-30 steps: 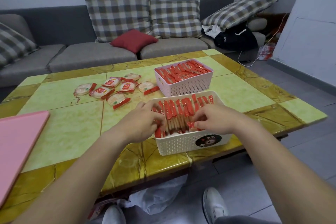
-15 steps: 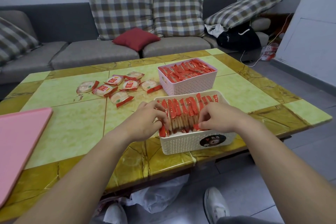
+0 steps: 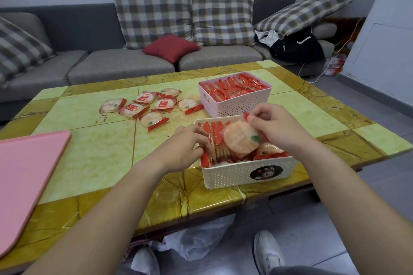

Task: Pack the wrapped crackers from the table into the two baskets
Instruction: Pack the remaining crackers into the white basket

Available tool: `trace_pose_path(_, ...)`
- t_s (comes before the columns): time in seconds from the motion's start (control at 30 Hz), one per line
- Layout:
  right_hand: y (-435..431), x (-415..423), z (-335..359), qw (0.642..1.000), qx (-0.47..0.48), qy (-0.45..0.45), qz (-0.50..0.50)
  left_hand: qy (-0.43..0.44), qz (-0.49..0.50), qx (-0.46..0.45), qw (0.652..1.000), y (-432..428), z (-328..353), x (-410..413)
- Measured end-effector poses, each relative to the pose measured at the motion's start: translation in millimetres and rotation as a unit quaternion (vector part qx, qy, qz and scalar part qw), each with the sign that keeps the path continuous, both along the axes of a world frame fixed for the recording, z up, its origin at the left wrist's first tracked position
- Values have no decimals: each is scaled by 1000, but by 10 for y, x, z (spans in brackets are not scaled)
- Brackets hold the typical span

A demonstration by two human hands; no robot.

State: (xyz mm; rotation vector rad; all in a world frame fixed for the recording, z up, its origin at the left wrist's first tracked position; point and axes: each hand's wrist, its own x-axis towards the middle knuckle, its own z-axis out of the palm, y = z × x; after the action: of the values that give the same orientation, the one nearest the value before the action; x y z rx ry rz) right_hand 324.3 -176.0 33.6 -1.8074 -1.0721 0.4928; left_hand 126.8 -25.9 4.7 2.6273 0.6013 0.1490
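Packing is well on: your pink basket (image 3: 237, 105) at the back is full of red-wrapped packets; the white basket (image 3: 245, 174) at the near edge holds an upright row (image 3: 215, 138) on its left side, with a few packets lying flat on its right; seven loose crackers (image 3: 154, 107) still wait on the table (image 3: 89, 152), well left of the baskets. Your right hand (image 3: 276, 127) pinches one wrapped cracker (image 3: 241, 142) by its red end, raised above the white basket; your left hand (image 3: 187, 147) curls its fingers over the row's left end. Half a second ago both hands were down in the row and nothing was lifted; the loose seven have not moved.
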Motion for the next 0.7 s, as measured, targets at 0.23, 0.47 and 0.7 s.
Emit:
trace_pose_path(0.23, 298, -492, -207, 968, -123, -219, -3, -134, 61, 38, 988, 44, 41, -4)
trace_pose_path(0.47, 441, -600, -292, 966, -214, -143, 13, -104, -2, 5, 995, -161, 7, 112)
trace_pose_path(0.7, 96, -163, 46, 983, -170, -49, 50, -19, -29, 155, 987, -142, -93, 193)
